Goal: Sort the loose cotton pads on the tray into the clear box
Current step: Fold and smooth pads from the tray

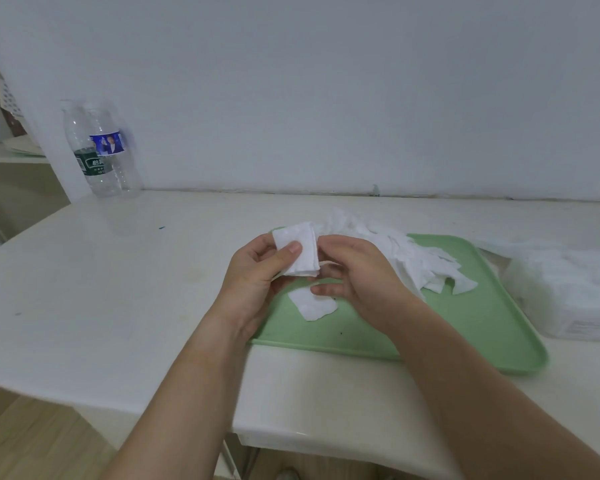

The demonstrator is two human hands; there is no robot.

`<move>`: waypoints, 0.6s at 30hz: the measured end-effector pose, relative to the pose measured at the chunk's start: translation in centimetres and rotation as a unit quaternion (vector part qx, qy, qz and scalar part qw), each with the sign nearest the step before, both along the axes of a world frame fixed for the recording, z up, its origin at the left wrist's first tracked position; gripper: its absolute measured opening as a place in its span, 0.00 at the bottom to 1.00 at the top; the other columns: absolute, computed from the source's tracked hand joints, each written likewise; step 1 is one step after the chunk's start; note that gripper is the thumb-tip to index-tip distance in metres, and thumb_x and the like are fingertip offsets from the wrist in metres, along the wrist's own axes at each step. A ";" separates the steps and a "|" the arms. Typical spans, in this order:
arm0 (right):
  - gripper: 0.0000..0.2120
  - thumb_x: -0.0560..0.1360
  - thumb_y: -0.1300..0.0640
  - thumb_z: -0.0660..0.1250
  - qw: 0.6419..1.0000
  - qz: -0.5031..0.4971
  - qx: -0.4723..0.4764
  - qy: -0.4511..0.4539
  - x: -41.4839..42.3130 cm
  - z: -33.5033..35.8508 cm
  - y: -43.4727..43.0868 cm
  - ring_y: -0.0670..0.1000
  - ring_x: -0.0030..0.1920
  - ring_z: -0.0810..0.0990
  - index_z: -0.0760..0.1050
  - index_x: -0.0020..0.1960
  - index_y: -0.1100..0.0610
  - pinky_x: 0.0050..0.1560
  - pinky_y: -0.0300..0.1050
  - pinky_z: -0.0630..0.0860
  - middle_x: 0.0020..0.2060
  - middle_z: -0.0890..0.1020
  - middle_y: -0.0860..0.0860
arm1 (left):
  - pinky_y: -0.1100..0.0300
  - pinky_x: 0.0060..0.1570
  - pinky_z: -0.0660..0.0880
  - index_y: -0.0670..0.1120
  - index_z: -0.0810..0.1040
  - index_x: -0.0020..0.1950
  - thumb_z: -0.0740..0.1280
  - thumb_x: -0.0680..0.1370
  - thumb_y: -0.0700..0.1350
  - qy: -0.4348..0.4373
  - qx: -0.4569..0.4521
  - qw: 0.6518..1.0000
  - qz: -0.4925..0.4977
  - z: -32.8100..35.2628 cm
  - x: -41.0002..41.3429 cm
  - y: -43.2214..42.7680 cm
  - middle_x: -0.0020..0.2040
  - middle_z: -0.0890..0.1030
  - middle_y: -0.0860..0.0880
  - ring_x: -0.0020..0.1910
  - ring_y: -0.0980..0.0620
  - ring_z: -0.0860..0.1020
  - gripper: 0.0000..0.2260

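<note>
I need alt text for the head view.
A person's left hand pinches a small stack of cotton pads above a green tray, right hand beside it. A pile of loose pads lies on the tray; a clear box stands beside it.

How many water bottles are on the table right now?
2. The green-label bottle stands at the table's far left corner; the blue-label bottle beside it, partly behind. None seems hidden.

Bare forearms [173,393]; left hand [253,271], right hand [357,271] bare (thumbnail [295,247] short).
</note>
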State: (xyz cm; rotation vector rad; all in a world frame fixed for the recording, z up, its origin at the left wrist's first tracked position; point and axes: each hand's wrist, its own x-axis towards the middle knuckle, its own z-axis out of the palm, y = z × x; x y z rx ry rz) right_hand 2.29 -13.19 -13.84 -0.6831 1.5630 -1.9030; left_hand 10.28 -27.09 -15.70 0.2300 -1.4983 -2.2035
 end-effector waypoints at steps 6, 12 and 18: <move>0.08 0.80 0.56 0.62 0.900 -0.139 0.199 0.362 -0.4 -1.5 0.1 0.41 0.33 0.73 0.81 0.52 0.49 0.38 0.37 0.72 0.39 0.80 0.44 | 0.63 0.35 0.79 0.42 0.76 0.61 0.71 0.78 0.37 0.010 0.032 0.995 0.089 0.2 -0.1 -0.6 0.41 0.85 0.50 0.37 0.55 0.83 0.13; 0.18 0.79 0.48 0.67 0.767 -0.021 0.382 0.515 -0.7 -1.6 0.0 0.50 0.61 0.74 0.75 0.68 0.49 0.62 0.49 0.72 0.63 0.75 0.47 | 0.64 0.34 0.77 0.43 0.74 0.67 0.73 0.77 0.40 -0.005 0.027 0.992 0.125 -0.2 -0.3 -1.0 0.43 0.83 0.50 0.37 0.55 0.81 0.19; 0.25 0.79 0.49 0.67 0.737 0.053 0.428 0.520 -0.3 -1.6 0.0 0.54 0.65 0.70 0.68 0.74 0.48 0.65 0.52 0.69 0.65 0.75 0.50 | 0.62 0.34 0.72 0.44 0.75 0.66 0.73 0.78 0.40 -0.019 0.008 0.991 0.135 -0.3 -0.5 -1.1 0.40 0.83 0.53 0.37 0.54 0.79 0.17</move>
